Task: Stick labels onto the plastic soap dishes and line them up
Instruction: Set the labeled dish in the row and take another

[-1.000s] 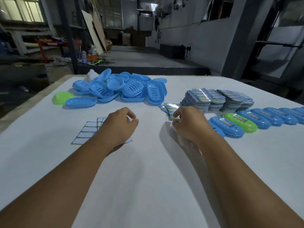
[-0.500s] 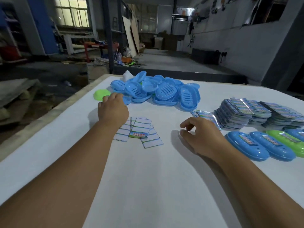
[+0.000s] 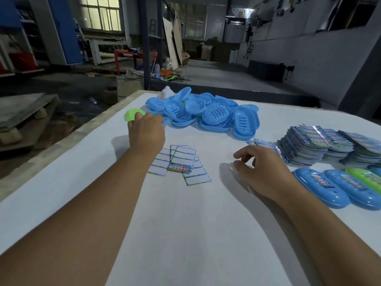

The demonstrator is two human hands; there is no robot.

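Note:
My left hand [image 3: 146, 132] reaches to the near left edge of a pile of blue soap dishes [image 3: 208, 113], right beside a green dish [image 3: 131, 116]. Its fingers are hidden behind its back, so a grip is unclear. My right hand [image 3: 260, 171] hovers low over the white table [image 3: 185, 223] with loosely curled fingers and nothing visible in them. Between the hands lie label backing sheets [image 3: 181, 162], one with a coloured label left on it. Labelled blue dishes [image 3: 321, 187] and a green one [image 3: 365, 178] stand in a row at the right.
Stacks of printed labels [image 3: 321, 144] sit behind the row, with a few loose ones [image 3: 263, 144] just past my right hand. A white bottle [image 3: 167, 93] stands behind the pile. The table's left edge [image 3: 68, 139] drops to a workshop floor.
My left hand left the backing sheets and moved forward and left to the dishes. My right hand let go of the loose labels and drew back. The view turned left.

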